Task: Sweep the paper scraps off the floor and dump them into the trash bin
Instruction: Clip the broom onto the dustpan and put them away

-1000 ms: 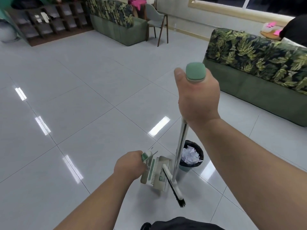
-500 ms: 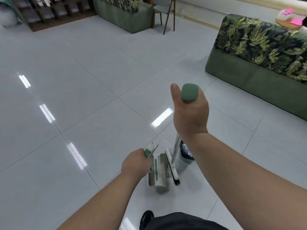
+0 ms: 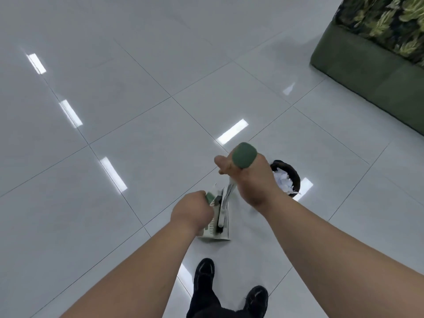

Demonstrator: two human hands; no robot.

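While both hands are busy, I log positions from the head view.

- Right hand is closed around the top of the broom. The thumb points left and the green end cap sticks out above the fist.
- Left hand is closed around the green handle of the dustpan, knuckles up.
- Broom head, white back with black bristles, sits inside the dustpan. I cannot tell whether the bristles touch the pan wall.
- The dustpan is just ahead of the person's feet, its wide lip toward the camera. I cannot tell whether it rests on the floor.
- Trash bin, black and round, stands on the floor just right of the right hand, partly hidden behind the wrist.
- Paper scraps, white and crumpled, lie inside the bin, piled close to its rim.
- The floor is glossy pale-grey tile showing bright strip reflections.
- Green sofa with leaf-print cushions sits at upper right, well apart from the bin.
- Two black shoes stand on the tile at the bottom edge.
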